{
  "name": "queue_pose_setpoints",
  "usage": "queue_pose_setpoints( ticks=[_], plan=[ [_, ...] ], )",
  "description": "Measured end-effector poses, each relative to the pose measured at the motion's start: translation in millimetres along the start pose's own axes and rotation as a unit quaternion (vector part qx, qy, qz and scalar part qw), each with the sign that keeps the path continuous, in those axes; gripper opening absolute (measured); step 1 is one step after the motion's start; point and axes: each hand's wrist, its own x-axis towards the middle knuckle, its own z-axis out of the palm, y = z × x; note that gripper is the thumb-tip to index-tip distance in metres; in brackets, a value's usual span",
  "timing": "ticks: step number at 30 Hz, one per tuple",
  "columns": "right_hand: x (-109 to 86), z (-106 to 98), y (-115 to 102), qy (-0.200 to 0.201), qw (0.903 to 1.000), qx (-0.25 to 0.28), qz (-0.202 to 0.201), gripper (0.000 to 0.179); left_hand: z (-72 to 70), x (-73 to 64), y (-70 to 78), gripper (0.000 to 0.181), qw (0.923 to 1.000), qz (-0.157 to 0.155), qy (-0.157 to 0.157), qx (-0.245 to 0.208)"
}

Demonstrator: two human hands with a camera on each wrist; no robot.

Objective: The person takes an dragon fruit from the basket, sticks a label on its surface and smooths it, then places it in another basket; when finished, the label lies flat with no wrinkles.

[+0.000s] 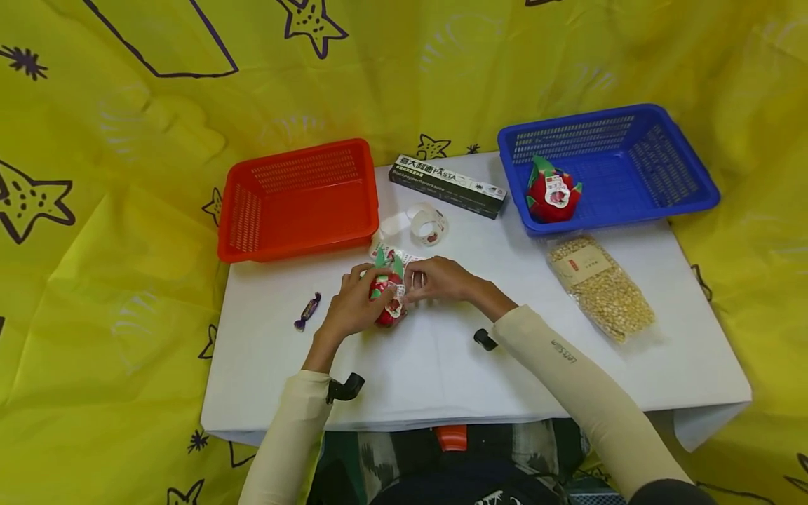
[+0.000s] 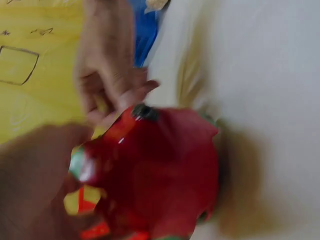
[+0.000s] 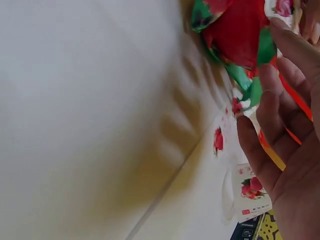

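the left hand [image 1: 353, 304] has its fingers curled round one side of a red dragon fruit [image 2: 165, 165], thumb laid over the front near a white label [image 1: 395, 304], and that fruit sits at about the middle of the white-covered table [image 1: 435, 379], its green tips pointing away from the person. the right hand [image 1: 442, 279] comes in from the other side, fingers bent and partly spread, a fingertip touching the fruit by the label; whether it also pinches the label's edge i cannot tell, as the wrist views are blurred and cut off there. a sticker strip [image 3: 219, 141] printed with red fruit lies just behind the dragon fruit, and a roll of stickers [image 1: 433, 237] rests a little farther back, with a dark pasta box [image 1: 448, 186] set at a slant beyond it. a red basket [image 1: 297, 210] stands at the back left, and a purple wrapped sweet [image 1: 307, 311] lies on the cloth left of the left hand. at the back right a blue basket [image 1: 631, 175] holds a second dragon fruit [image 1: 539, 200], also labelled, in its left end; in front of this basket lies a clear bag of yellow grains [image 1: 602, 287]. yellow cloth [image 1: 158, 280] with starfish drawings hangs around the table.
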Motion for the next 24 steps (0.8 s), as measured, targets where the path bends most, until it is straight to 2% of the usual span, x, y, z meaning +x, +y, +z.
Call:
queue_pose_setpoints(
  ticks=[3, 6, 12, 21, 24],
  plan=[
    [-0.4, -1, -1, 0.018, 0.9997, 0.018, -0.006, 0.027, 5.8, 3.2, 4.4, 0.042, 0.9988, -0.023, 0.044, 0.003],
    [-1.0, -1, -1, 0.023, 0.9997, 0.008, -0.009, 0.028, 9.2, 5.8, 9.2, 0.040, 0.9972, -0.041, 0.061, 0.013],
    [-3.0, 1, -4, 0.027, 0.9996, -0.002, -0.002, 0.024, 12.8, 8.3, 15.4, 0.041, 0.9949, -0.069, 0.068, 0.029],
    [-4.8, 3, -6, 0.021, 0.9997, -0.015, 0.007, 0.023, 15.1, 9.1, 14.5, 0.034, 0.9942, -0.074, 0.074, 0.024],
    [-6.5, 3, -6, 0.017, 0.9994, -0.030, 0.008, 0.025, 15.3, 10.9, 14.3, 0.035, 0.9950, -0.066, 0.071, 0.028]
  ],
)
